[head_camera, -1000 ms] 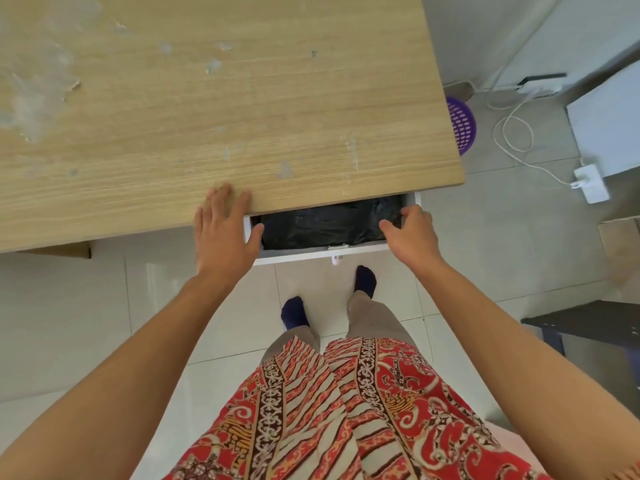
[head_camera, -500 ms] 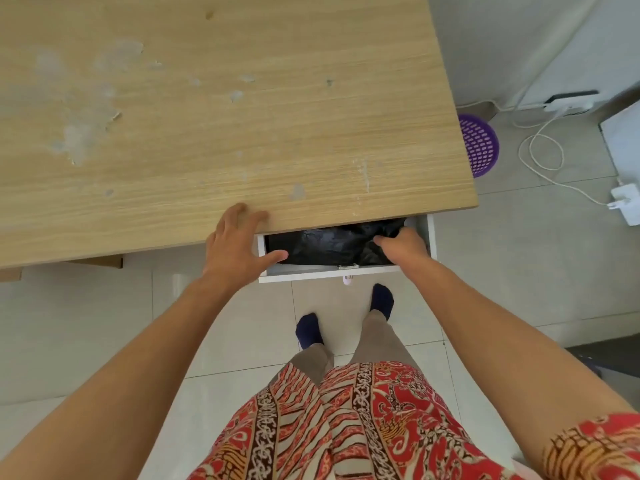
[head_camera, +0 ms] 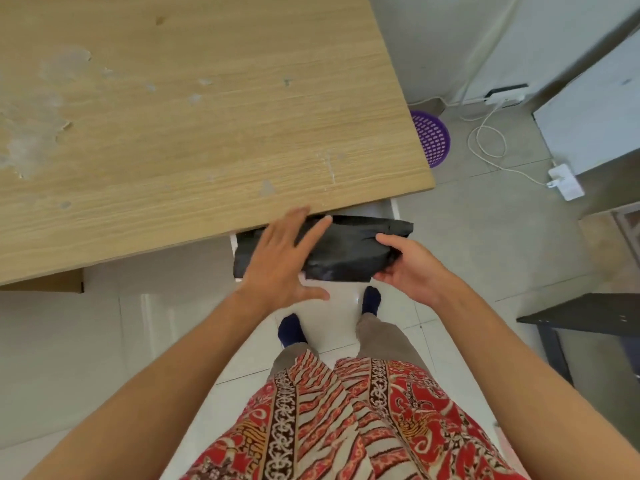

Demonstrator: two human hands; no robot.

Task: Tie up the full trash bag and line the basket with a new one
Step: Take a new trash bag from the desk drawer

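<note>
Since half a second ago the folded black bag (head_camera: 346, 251) has come up out of the desk drawer (head_camera: 393, 209); then it lay inside, with the right hand reaching in. Right hand (head_camera: 412, 268): fingers curled under the bag's right end, thumb on top, pinching it. Left hand (head_camera: 280, 261): fingers straight and spread, laid flat across the bag's left half, thumb out toward the body, nothing gripped. Bag sits just in front of the desk (head_camera: 194, 126) edge, above the drawer, which shows only as a white sliver beneath the desktop. Step, as I judge it: fetching the fresh liner; no full bag is in view. Next move likely calls for shaking the fold open and finding the mouth. Bag is thin matte-black film, wrinkled, a flat oblong packet. Desktop is pale wood-grain laminate, scuffed with whitish patches. Purple basket (head_camera: 433, 140), perforated plastic, round, stands on the floor just beyond the desk's far right corner, partly hidden by it, unlined as far as I can see.
</note>
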